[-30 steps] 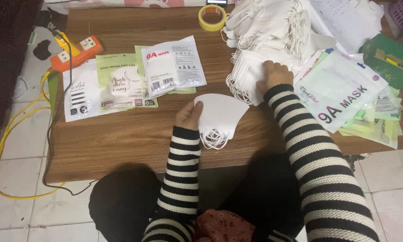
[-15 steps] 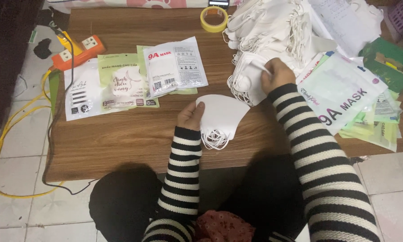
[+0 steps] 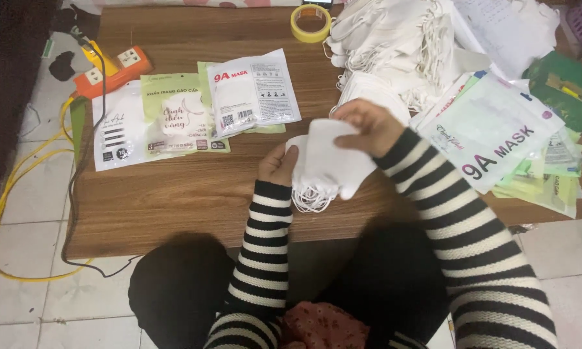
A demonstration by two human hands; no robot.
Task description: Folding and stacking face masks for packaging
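My left hand (image 3: 279,165) presses on the left edge of a small stack of folded white face masks (image 3: 326,167) near the front of the low wooden table (image 3: 174,200). Ear loops hang from the stack's near side. My right hand (image 3: 367,123) holds one white mask by its top edge and lays it over that stack. A big heap of loose white masks (image 3: 394,45) lies just beyond my right hand.
Flat printed mask packets (image 3: 255,90) lie left of centre, more packets (image 3: 498,132) in a pile at the right. A yellow tape roll (image 3: 310,22) sits at the far edge. An orange power strip (image 3: 113,71) with yellow cable is at the left.
My right hand left the big heap with one white mask and brought it back over the stack under my left hand.
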